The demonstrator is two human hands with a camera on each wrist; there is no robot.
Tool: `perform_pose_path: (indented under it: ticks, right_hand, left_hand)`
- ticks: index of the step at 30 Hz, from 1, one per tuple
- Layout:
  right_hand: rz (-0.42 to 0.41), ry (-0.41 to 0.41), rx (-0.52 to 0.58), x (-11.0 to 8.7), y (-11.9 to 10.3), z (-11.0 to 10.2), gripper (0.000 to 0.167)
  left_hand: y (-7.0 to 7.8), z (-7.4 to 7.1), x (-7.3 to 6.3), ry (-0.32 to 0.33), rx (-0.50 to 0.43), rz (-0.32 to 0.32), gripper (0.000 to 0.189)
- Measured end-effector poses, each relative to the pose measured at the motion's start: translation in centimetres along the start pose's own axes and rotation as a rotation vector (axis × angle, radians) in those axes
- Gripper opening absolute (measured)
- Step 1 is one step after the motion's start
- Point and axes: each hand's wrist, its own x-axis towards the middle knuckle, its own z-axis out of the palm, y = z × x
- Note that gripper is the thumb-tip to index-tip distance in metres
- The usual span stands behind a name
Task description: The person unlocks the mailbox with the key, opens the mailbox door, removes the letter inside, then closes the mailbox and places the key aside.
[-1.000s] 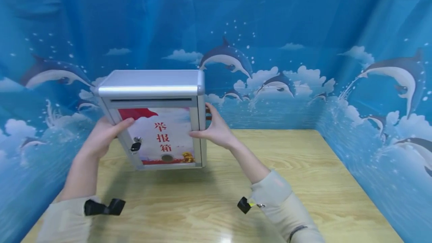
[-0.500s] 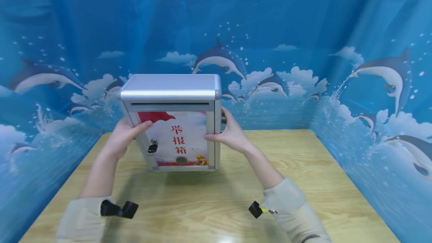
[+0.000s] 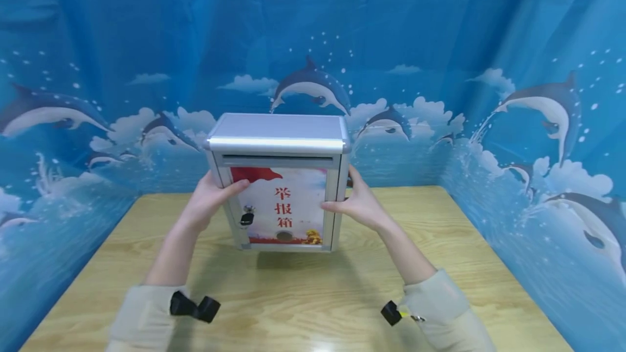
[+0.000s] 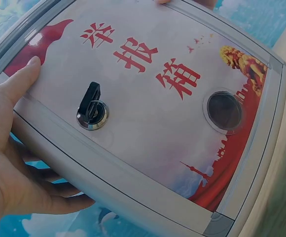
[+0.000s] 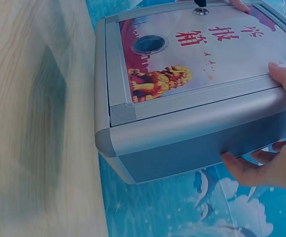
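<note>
A silver metal report box (image 3: 303, 205) with red Chinese lettering and a slot under its lid is held up above the table, a shadow beneath it. My left hand (image 3: 207, 200) grips its left side, thumb on the front panel and fingers around the side wall. On the opposite side my right hand (image 3: 359, 205) holds it the same way, thumb on the front frame. A black-headed key (image 4: 89, 101) sits in the lock on the front, close to the left thumb. Lower on the panel is a round dark window (image 4: 224, 110).
Under the box lies a light wood-grain table (image 3: 293, 308). A blue curtain (image 3: 391, 26) printed with dolphins and clouds surrounds it at the back and both sides. Black straps with small blocks hang at both sleeve cuffs (image 3: 151, 308).
Both hands have carried the box rightward, from the left part of the table toward the middle. The grip on its sides looks the same throughout.
</note>
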Motion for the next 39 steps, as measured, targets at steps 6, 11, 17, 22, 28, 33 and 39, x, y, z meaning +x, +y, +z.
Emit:
perform_pose_path:
  ticks: [6, 11, 17, 22, 28, 33, 39]
  right_hand:
    - [0.019, 0.02, 0.046, -0.9, 1.3, -1.2, 0.099]
    - [0.024, 0.029, 0.062, -1.6, 2.5, -2.2, 0.098]
    - [0.025, 0.031, 0.056, -2.2, 4.1, -3.4, 0.097]
    - [0.014, 0.024, 0.048, -2.5, 5.2, -4.3, 0.097]
    - [0.005, 0.015, 0.05, -2.7, 6.6, -5.0, 0.094]
    - [-0.005, 0.009, 0.064, -2.6, 8.0, -5.4, 0.092]
    - [-0.007, 0.002, 0.059, -2.4, 9.6, -5.7, 0.092]
  left_hand:
    - [-0.2, 1.8, 0.6, -0.022, -0.025, -0.005, 0.079]
    - [-0.6, 3.3, 1.1, -0.046, -0.047, 0.027, 0.075]
    - [-1.2, 5.4, 1.6, -0.044, -0.083, 0.015, 0.076]
    - [-2.0, 7.0, 2.0, -0.032, -0.091, -0.02, 0.076]
    - [-2.4, 8.5, 2.3, -0.015, -0.085, -0.034, 0.077]
    - [-2.9, 9.5, 2.4, -0.004, -0.07, -0.064, 0.079]
    - [-3.6, 10.7, 2.4, 0.026, -0.081, -0.085, 0.082]
